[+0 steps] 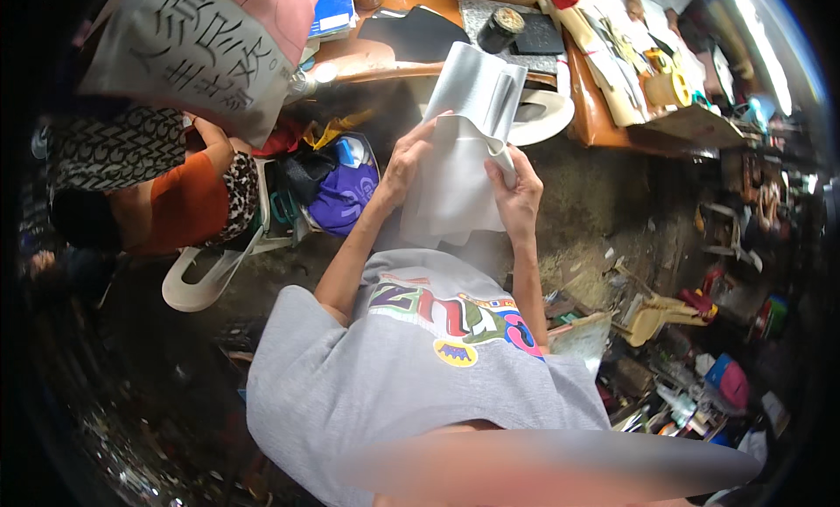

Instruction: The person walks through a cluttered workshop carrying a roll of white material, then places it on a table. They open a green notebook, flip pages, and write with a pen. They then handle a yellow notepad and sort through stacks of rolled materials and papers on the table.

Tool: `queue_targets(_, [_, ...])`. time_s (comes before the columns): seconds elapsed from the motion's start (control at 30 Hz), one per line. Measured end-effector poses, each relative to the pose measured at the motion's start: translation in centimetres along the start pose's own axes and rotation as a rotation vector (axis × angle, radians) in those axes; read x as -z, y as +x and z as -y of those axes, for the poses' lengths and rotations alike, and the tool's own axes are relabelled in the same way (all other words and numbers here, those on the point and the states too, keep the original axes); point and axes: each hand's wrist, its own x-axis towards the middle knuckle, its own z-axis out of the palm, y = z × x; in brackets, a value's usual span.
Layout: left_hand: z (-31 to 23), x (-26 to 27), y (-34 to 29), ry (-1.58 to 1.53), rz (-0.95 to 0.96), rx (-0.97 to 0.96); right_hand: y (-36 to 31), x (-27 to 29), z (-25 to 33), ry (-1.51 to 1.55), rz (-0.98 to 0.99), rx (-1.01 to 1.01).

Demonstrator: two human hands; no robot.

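Before my chest I hold a silver-grey sheet of thin, flexible material [457,170]; whether it is leather, fabric or plastic I cannot tell. My left hand [405,164] grips its left edge, with the fingers partly behind it. On the opposite side my right hand [517,192] is closed round a rolled or folded-over part of the edge. The sheet's far end is bent into shiny folds that reach up toward the table, and its paler lower part hangs down near my shirt.
An orange-brown table [411,65] carries black flat pieces [416,33], a dark round container [501,30] and a yellow tape roll [668,89]. A white plastic chair [544,119] stands beneath its edge. At left sits another person in orange [182,205], near a purple bag [344,199]. Clutter covers the right floor.
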Motion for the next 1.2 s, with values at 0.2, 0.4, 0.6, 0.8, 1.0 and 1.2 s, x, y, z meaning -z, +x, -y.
queue_targets(0.2, [4.6,0.8,8.5,0.098,-0.194,-0.088,9.9,-0.9,-5.9,-0.142,0.173,0.088])
queue_targets(0.4, [7.9,4.5,16.9,0.388,-0.235,-0.104,19.7,-4.5,-11.3,-0.229,0.113,0.256])
queue_targets(0.6, [13.4,7.7,23.1,0.41,-0.217,-0.032,26.6,-8.6,-17.3,-0.324,0.052,0.22])
queue_targets(0.8, [17.0,8.4,30.6,0.464,-0.352,-0.161,32.8,-10.6,-21.6,-0.409,0.053,0.213])
queue_targets(1.0, [21.2,8.7,34.2,0.783,-0.372,0.181,36.8,-13.4,-26.2,-0.69,0.171,0.188])
queue_targets(1.2, [24.1,7.9,32.4,1.313,-0.189,0.253,35.2,-14.4,-29.4,-0.869,0.382,0.314])
